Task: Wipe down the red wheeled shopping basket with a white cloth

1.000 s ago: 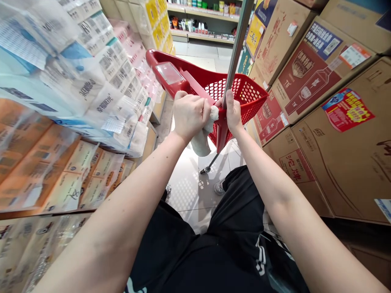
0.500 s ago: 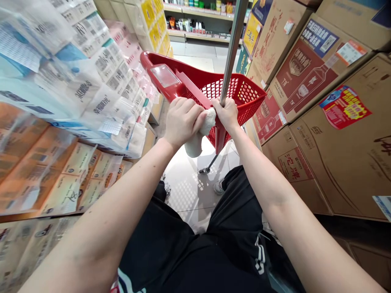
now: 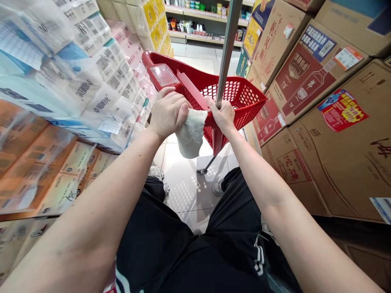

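A red plastic shopping basket (image 3: pixel 241 116) with a long handle is tilted in front of me, its perforated side turned to the right. My left hand (image 3: pixel 170 112) is closed on a pale cloth (image 3: pixel 191 134) and presses it around the basket's red handle (image 3: pixel 166 75); the cloth's loose end hangs below. My right hand (image 3: pixel 222 116) grips the red frame where a grey metal pole (image 3: pixel 226 57) passes, thumb against the pole. Below the basket, a thin metal rod with a dark end (image 3: pixel 202 171) reaches down toward the floor.
Plastic-wrapped paper packs (image 3: pixel 91 89) are stacked at the left, above orange packs (image 3: pixel 33 150). Cardboard cartons (image 3: pixel 336 138) form a wall at the right. Shelves (image 3: pixel 201 38) with small bottles stand at the back. Light tiled floor (image 3: pixel 183 191) lies between my feet.
My left hand has slid left along the handle, away from my right hand, with the cloth. More of the cloth now shows. The right hand keeps its hold.
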`<move>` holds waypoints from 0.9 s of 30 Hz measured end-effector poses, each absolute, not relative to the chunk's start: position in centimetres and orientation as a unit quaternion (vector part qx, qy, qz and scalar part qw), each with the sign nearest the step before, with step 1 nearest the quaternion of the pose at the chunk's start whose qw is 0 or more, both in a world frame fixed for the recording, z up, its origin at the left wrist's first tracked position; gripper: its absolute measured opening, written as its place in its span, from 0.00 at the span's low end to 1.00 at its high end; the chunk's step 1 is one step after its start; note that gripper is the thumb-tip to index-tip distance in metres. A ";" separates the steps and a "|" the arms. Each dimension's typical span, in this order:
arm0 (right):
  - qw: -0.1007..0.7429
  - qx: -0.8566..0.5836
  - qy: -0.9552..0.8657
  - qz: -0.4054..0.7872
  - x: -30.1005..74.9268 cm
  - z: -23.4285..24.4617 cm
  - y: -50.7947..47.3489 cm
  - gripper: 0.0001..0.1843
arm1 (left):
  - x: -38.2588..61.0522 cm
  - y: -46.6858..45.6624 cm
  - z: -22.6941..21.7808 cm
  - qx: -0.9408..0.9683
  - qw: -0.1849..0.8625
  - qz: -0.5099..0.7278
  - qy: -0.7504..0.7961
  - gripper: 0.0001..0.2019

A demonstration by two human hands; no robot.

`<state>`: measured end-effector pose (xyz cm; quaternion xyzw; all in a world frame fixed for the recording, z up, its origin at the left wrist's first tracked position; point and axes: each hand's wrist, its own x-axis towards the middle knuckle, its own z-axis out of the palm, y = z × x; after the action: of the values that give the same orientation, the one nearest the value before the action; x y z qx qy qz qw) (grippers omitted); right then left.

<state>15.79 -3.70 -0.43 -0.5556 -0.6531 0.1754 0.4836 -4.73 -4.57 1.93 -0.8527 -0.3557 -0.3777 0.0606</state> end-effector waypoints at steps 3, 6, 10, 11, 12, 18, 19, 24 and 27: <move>0.503 -0.553 -0.639 0.179 15.7 -0.5 -3.6 0.32 | -5.4 -3.9 2.1 -0.855 0.038 -0.372 -0.358 0.29; 0.501 -0.552 -0.642 0.179 15.6 -0.4 -3.7 0.31 | -6.1 -2.8 2.4 -0.862 0.028 -0.359 -0.357 0.31; 0.479 -0.553 -0.657 0.182 15.7 -0.4 -3.8 0.31 | -6.4 -2.3 3.0 -0.858 0.040 -0.356 -0.368 0.32; 0.482 -0.556 -0.651 0.184 15.8 -0.4 -3.7 0.31 | -6.3 -2.6 3.2 -0.855 0.044 -0.362 -0.370 0.31; 0.488 -0.560 -0.643 0.186 15.8 -0.4 -3.7 0.31 | -6.1 -3.0 3.4 -0.853 0.044 -0.366 -0.369 0.30; 0.492 -0.563 -0.633 0.201 16.8 -0.4 -3.3 0.27 | -4.2 -6.3 3.5 -0.878 -0.008 -0.347 -0.330 0.25; 0.491 -0.558 -0.636 0.207 17.0 -0.2 -3.3 0.26 | -3.8 -6.6 3.4 -0.877 -0.007 -0.348 -0.330 0.24; 0.477 -0.526 -0.667 0.227 18.0 0.6 -3.9 0.25 | -2.9 -6.3 2.9 -0.883 0.000 -0.342 -0.321 0.25; 0.469 -0.510 -0.686 0.224 18.3 0.8 -4.0 0.25 | -3.1 -5.1 3.2 -0.898 0.027 -0.319 -0.303 0.27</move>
<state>18.26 -4.01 0.75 -0.5095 -0.6856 0.2242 0.4691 -3.08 -5.14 3.16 -0.8978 -0.3028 -0.3186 0.0275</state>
